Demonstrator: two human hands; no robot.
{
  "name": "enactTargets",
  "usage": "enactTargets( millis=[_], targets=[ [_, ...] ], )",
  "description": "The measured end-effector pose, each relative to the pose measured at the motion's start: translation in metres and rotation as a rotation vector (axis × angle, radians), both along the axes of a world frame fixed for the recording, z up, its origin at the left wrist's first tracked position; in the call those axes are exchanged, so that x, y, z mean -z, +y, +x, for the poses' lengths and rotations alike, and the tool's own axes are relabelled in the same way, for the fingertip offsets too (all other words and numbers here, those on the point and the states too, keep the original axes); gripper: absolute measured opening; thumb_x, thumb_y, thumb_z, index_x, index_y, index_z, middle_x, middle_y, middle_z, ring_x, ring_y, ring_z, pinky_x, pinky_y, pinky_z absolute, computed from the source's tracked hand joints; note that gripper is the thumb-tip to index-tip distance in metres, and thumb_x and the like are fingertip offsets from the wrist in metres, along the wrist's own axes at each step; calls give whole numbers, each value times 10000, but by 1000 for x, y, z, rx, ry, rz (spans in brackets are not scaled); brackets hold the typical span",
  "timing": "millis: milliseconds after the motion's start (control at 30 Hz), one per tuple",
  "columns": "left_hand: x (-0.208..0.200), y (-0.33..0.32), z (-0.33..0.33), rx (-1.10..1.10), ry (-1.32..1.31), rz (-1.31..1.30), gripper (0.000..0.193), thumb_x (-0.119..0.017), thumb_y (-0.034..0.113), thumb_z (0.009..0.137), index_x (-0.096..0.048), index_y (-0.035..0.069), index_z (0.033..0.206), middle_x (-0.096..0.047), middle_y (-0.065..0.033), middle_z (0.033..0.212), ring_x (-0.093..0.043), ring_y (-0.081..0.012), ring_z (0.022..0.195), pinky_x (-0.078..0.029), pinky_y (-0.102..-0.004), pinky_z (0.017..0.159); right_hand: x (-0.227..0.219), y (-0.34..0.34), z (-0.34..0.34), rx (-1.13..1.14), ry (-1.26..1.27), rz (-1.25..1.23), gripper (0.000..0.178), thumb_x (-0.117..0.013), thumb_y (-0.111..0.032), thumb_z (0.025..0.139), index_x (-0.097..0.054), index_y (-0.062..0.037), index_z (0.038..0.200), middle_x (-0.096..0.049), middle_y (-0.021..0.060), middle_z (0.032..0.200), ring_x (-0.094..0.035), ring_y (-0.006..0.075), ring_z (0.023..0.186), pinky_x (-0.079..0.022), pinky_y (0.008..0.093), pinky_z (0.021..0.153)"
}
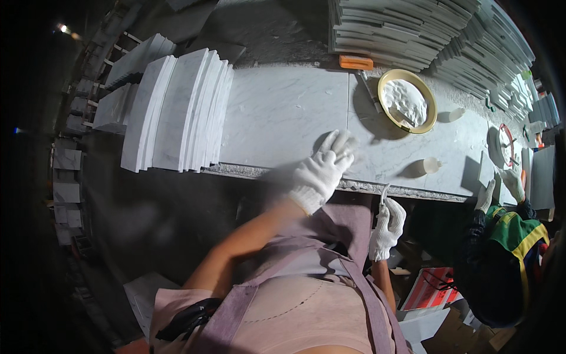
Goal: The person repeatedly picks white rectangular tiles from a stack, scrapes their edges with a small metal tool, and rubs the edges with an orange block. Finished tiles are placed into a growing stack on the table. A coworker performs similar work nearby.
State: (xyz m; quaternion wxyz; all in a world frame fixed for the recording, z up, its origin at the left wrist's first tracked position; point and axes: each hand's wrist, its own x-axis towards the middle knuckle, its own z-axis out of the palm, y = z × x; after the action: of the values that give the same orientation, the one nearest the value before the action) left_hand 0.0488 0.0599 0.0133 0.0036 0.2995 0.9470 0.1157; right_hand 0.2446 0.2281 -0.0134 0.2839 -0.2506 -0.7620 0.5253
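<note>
My left hand (324,171), in a white knit glove, reaches over the near part of the marble-topped bench (283,112). Its fingers are stretched out, slightly smeared by motion, and seem to lie on the surface. Just off the bench's front edge, my right hand (389,227), gloved too, is closed around a thin pale tool (384,193). Only the tool's narrow tip shows above the fingers, so its kind is unclear. Beyond, a yellow bowl (433,109) holds white paste or powder, with a blade-like tool (407,118) in it.
White marble tiles (188,112) stand on edge at left. More tile stacks (401,29) rise at the back right. Small bottles (430,165) and an orange block (356,62) lie on the bench. At right, a co-worker (501,259) in gloves handles a tile.
</note>
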Motion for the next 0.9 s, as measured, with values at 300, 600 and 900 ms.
enactTargets(
  millis=[300,600,900],
  targets=[
    [-30,-72,-69,-352,-143,-4,461,-465,320,1107,-509,304,1566,-350,-190,1690,-647,-285,1243,-575,-421,963,25,-19,31,-49,-85,41,206,-655,-87,1050,-693,-11,1237,-671,99,1213,-640,126,895,-554,278,777],
    [-9,72,-112,-47,191,-55,351,-423,349,1100,-665,269,1341,-654,-62,1394,-558,-273,1336,-306,-595,1192,-6,-3,7,117,-65,-132,197,-672,-102,1022,-726,-13,1189,-662,116,1216,-636,220,1117,-525,338,965],
    [9,-110,-180,-623,-45,163,572,-480,380,1044,-495,54,1514,-386,-193,1644,-290,-473,1537,-316,-649,1215,8,-26,13,14,-181,-243,211,-647,-86,1046,-709,-26,1239,-673,77,1190,-614,109,899,-533,293,838]
  ],
)
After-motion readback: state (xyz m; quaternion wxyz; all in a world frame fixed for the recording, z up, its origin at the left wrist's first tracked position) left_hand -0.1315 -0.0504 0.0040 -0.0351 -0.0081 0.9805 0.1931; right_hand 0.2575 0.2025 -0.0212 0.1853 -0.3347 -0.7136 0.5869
